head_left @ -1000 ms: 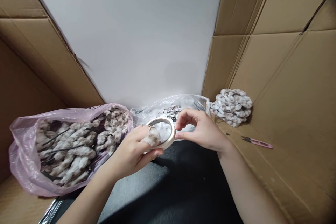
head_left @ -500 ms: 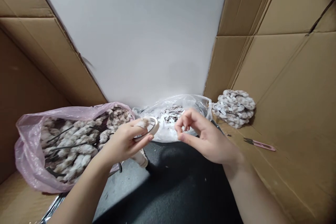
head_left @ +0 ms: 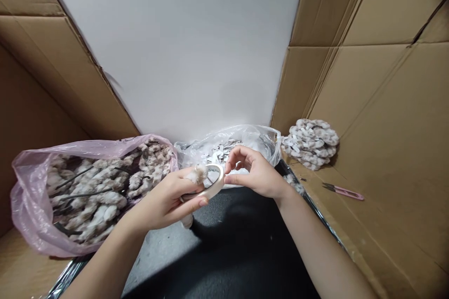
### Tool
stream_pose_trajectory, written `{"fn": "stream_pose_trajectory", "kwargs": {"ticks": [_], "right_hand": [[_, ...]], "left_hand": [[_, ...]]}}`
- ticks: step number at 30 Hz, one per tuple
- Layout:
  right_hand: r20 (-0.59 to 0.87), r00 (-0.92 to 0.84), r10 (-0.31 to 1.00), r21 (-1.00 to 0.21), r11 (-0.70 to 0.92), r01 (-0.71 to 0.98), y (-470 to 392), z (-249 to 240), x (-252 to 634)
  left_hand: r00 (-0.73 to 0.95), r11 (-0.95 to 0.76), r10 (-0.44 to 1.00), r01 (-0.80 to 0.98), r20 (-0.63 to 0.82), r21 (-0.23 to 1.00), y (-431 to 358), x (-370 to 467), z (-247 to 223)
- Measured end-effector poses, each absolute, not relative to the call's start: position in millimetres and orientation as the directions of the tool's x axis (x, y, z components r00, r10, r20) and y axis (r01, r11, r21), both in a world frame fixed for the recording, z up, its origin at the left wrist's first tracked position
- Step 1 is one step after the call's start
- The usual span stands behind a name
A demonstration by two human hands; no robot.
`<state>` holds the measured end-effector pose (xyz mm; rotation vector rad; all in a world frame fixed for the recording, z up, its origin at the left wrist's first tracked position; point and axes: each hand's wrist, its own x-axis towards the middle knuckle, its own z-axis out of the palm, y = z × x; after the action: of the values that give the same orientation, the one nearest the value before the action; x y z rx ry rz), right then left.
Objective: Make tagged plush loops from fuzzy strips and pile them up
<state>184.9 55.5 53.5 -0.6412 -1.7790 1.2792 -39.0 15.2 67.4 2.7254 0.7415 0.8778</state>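
"What lies around the hands, closest first?"

"A dark surface shows below and between the forearms. The left hand is clamped on a roll of white tape, thumb under and fingers over, with a fluffy tuft at the forefinger covering part of the roll's opening"

"And the right hand?"

"At the roll's right rim, thumb and forefinger nearly together. I can't tell whether they pinch the tape"

"What crowds them?"

"Left of the left hand, a pink plastic bag full of fluffy strands. Behind the roll, a clear plastic bag with white slips inside, partly hidden by the right hand"

"Which way does the roll point?"

"It's tilted, opening upward, outer band toward the wearer. As seen, its long axis rises from the left palm to the right fingertips"

"Edges and room?"

"Nearest, the gap between the forearms. To the right, pink-handled thread snips lie on cardboard, blades leftward, well apart from the hand; beyond them sits a heap of fluffy pieces. Farthest, a white panel closes the back, with room in front of it above the bags"
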Motion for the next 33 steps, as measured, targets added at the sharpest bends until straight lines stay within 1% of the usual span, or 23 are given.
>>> {"fn": "stream_pose_trajectory", "kwargs": {"ticks": [3, 8, 11, 14, 17, 20, 23, 25, 28, 30, 33], "right_hand": [[0.317, -0.511, 0.799, -0.943, 0.323, -0.08, 56.4, 53.0, 185.3], [0.304, -0.564, 0.768, -0.95, 0.287, -0.121, 54.9, 52.3, 185.4], [0.296, -0.61, 0.735, -0.955, 0.236, -0.179, 49.0, 55.3, 187.3], [0.289, -0.677, 0.677, -0.956, 0.165, -0.243, 40.7, 60.2, 189.6], [0.253, -0.734, 0.631, -0.964, 0.103, -0.243, 38.1, 62.9, 192.3], [0.174, -0.736, 0.654, -0.973, 0.0, -0.23, 49.1, 58.9, 198.4], [0.058, -0.689, 0.722, -0.971, -0.118, -0.206, 68.0, 49.9, 208.6], [-0.003, -0.659, 0.752, -0.966, -0.174, -0.194, 77.8, 44.6, 214.5], [-0.039, -0.674, 0.738, -0.961, -0.213, -0.178, 81.0, 42.4, 216.9], [-0.026, -0.706, 0.708, -0.958, -0.22, -0.186, 75.8, 45.3, 214.7], [0.036, -0.737, 0.675, -0.961, -0.178, -0.21, 63.1, 54.0, 211.6]], "left_hand": [[0.715, -0.858, 0.512, 0.397, 0.476, 0.326, 13.7, -37.8, 68.7], [0.72, -0.846, 0.527, 0.397, 0.451, 0.356, 12.6, -39.5, 69.4], [0.71, -0.85, 0.519, 0.371, 0.476, 0.373, 16.7, -43.5, 66.5], [0.677, -0.825, 0.563, 0.429, 0.474, 0.367, 24.0, -46.1, 61.3], [0.655, -0.762, 0.644, 0.497, 0.397, 0.415, 30.5, -46.5, 56.3], [0.665, -0.663, 0.708, 0.509, 0.238, 0.55, 34.4, -46.7, 52.5], [0.719, -0.532, 0.693, 0.459, 0.054, 0.712, 37.2, -48.3, 49.6], [0.74, -0.47, 0.673, 0.422, 0.005, 0.775, 38.9, -49.8, 47.5], [0.709, -0.41, 0.705, 0.44, -0.029, 0.799, 41.4, -50.9, 44.6], [0.652, -0.376, 0.756, 0.506, -0.059, 0.777, 43.3, -50.0, 42.8], [0.556, -0.346, 0.829, 0.602, -0.067, 0.72, 46.2, -46.0, 40.0]]}}
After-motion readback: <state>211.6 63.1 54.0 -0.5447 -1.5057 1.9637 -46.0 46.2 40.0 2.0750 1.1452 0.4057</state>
